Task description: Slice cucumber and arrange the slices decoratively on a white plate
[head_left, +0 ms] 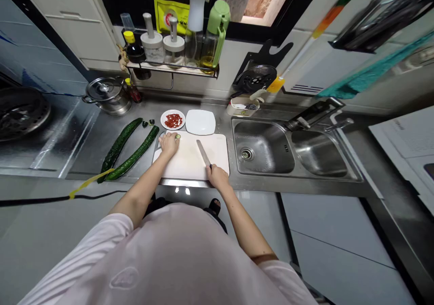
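On the white cutting board (190,160), my left hand (169,144) rests near the upper left corner, its fingers curled down around a small cucumber piece (178,136). Only the pale cut face of that piece shows; the rest is under my fingers. My right hand (217,176) grips the handle of a kitchen knife (203,152) at the board's lower right. The blade slants up and left over the board, apart from the cucumber piece. Left of the board lie two long green cucumbers (121,143), with two small dark cucumber ends (145,124) by their upper tips.
Behind the board are a plate of chopped red pieces (172,120) and a white square plate (200,122). A double sink (264,146) lies to the right. A steel pot (107,96) stands back left. A rack (169,66) of bottles and jars hangs above.
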`<action>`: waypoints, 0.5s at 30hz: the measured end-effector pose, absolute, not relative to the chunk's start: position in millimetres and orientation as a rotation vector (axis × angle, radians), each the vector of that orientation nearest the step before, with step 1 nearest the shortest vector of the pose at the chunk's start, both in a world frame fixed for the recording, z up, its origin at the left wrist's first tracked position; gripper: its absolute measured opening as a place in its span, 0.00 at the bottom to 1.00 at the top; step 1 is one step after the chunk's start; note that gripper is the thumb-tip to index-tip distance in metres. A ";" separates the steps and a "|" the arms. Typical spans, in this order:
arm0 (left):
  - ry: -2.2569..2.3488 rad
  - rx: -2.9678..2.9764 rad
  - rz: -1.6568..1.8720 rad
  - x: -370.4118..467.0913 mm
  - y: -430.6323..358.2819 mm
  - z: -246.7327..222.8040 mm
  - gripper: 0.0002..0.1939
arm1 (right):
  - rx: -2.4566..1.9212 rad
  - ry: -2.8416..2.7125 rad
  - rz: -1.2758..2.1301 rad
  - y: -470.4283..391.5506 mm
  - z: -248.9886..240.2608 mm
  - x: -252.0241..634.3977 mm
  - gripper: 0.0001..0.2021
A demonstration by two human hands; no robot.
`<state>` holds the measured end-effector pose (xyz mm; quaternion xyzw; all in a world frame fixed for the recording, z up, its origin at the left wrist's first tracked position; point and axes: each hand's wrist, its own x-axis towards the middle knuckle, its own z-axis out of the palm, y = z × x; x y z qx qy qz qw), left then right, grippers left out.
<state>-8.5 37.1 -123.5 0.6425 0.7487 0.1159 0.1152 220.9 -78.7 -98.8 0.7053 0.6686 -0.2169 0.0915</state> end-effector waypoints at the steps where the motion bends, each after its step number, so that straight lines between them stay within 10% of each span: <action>1: 2.200 1.897 0.313 -7.7 40.2 -123.7 0.17 | 2.096 1.991 -0.646 -78.6 -99.1 221.4 0.23; 15: 2.163 1.907 0.365 -8.7 55.6 -129.1 0.11 | 2.083 1.987 -0.683 -75.8 -102.0 226.7 0.23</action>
